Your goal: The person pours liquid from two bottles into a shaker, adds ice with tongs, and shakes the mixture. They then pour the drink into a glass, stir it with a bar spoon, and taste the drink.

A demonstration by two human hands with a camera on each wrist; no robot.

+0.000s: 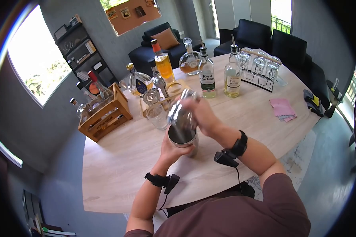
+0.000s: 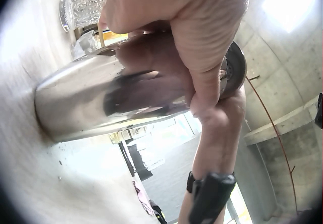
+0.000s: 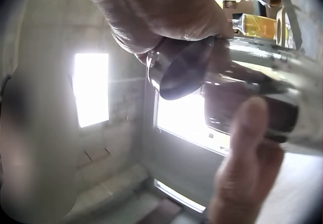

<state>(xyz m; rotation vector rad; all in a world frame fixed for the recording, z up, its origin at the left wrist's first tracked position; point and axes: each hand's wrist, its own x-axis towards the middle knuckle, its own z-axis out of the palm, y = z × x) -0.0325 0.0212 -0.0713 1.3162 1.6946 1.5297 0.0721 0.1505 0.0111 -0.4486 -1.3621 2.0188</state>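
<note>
My left hand [image 1: 171,151] grips a large metal shaker tin [image 2: 75,105], thumb across its side near the rim. The tin stands on the table with its mouth facing up. Above that mouth, my right hand [image 1: 203,116] holds a smaller shiny metal shaker tin [image 1: 178,114], tilted and blurred, its lower end overlapping the large tin's opening in the head view. In the right wrist view, the fingers of my right hand [image 3: 171,12] wrap over the small tin; the left thumb [image 3: 250,123] shows against the large tin. The inside of the large tin is mostly hidden.
Just beyond the tins are a cut-glass tumbler [image 1: 156,116] and a strainer [image 1: 151,96]. Several bottles, including a whisky bottle [image 1: 232,77], stand behind. A wooden crate [image 1: 106,114] holds bottles at left. At right are a glass rack [image 1: 259,73] and a pink cloth [image 1: 282,108].
</note>
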